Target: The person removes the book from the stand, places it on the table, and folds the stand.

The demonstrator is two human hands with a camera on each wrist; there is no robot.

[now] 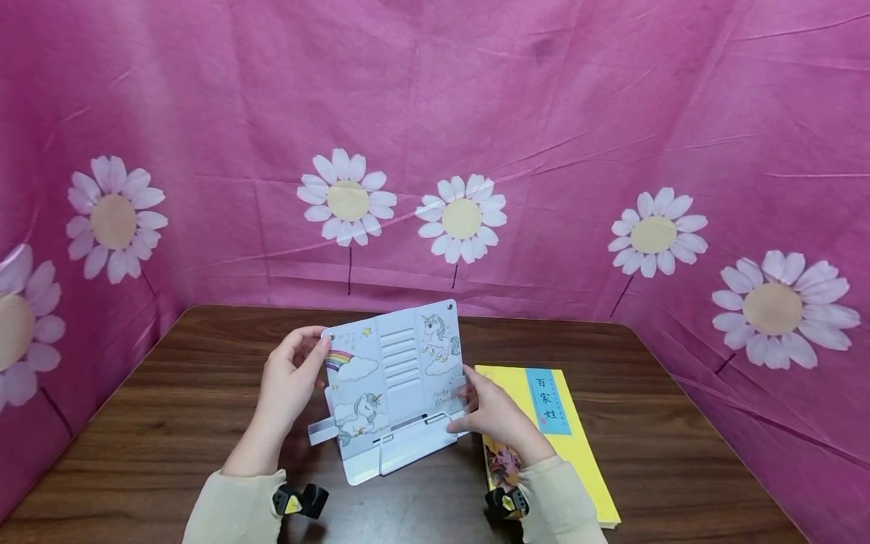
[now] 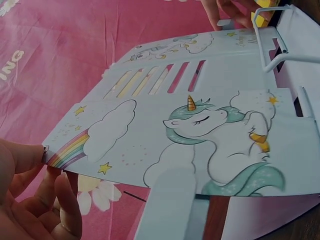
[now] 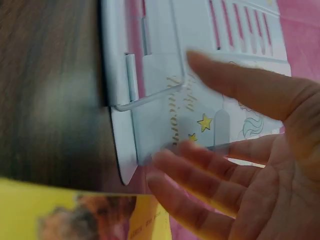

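Note:
A white book stand point(image 1: 401, 404) with unicorns, a rainbow and slots down its middle leans up in front of me. At its upper left corner my left hand point(image 1: 288, 381) pinches the panel edge between thumb and fingers, as the left wrist view also shows. My right hand point(image 1: 499, 412) is at the lower right side, its thumb in front of the panel and its fingers loosely spread by the edge in the right wrist view. A wire page holder point(image 2: 265, 45) stands over the bottom ledge point(image 1: 414, 449). From the left edge a white side arm point(image 1: 322, 431) sticks out.
A yellow book point(image 1: 581, 461) with a blue title strip lies right of the stand, partly under my right forearm. Both rest on a dark wooden table point(image 1: 652, 385). Behind hangs a pink cloth point(image 1: 544, 98) with white daisies.

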